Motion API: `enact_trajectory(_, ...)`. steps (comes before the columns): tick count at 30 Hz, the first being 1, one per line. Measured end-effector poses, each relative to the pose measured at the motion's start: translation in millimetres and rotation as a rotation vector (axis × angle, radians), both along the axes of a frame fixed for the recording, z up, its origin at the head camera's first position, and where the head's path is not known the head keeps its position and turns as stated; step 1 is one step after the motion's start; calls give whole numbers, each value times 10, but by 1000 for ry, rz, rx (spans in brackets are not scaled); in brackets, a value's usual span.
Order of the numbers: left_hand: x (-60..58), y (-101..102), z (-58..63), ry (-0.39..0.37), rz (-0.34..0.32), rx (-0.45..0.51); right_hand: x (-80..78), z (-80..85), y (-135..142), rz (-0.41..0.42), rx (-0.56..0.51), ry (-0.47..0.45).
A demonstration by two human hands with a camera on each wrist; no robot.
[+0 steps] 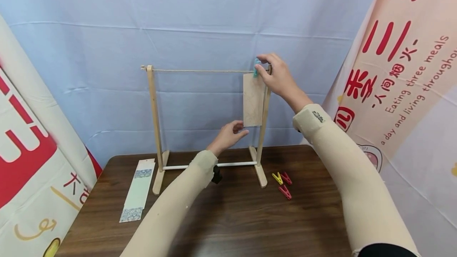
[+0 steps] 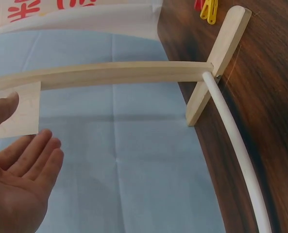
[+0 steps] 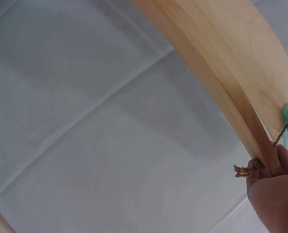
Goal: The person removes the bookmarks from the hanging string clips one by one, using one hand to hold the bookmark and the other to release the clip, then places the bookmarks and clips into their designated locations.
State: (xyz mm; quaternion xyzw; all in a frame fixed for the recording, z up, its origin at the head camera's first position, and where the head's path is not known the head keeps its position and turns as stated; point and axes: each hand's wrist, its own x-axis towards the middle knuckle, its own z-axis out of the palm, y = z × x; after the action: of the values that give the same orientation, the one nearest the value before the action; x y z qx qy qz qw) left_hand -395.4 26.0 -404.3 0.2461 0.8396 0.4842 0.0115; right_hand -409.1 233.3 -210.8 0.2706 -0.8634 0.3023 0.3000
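Note:
A tall beige card (image 1: 252, 100) with faint line marks hangs from the string (image 1: 203, 71) near the right post of a wooden frame (image 1: 154, 118). On its top edge sits a teal clothespin (image 1: 256, 67), also visible in the right wrist view at the right edge. My right hand (image 1: 280, 75) pinches this clothespin between thumb and fingers, close beside the post top. Below, my left hand (image 1: 228, 135) is at the card's lower left corner, its fingers loosely bent. The left wrist view shows that thumb overlapping the card, the other fingers apart from the thumb.
A yellow clothespin (image 1: 277, 178) and two red clothespins (image 1: 285, 192) lie right of the frame's foot. Left of the frame lies a pale green strip with blue patterned bands (image 1: 137, 193). A white rod (image 1: 235, 164) joins the frame's feet on the dark wooden table (image 1: 250, 225).

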Motion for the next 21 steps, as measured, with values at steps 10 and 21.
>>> enact_trajectory(10, 38, 49, 3, 42, 48, 51, 4, 1, -25, 4, -52, -33)
enact_trajectory(21, 79, 101, 26, 84, 77, 101, -3, 16, -13, 4, -70, -56)
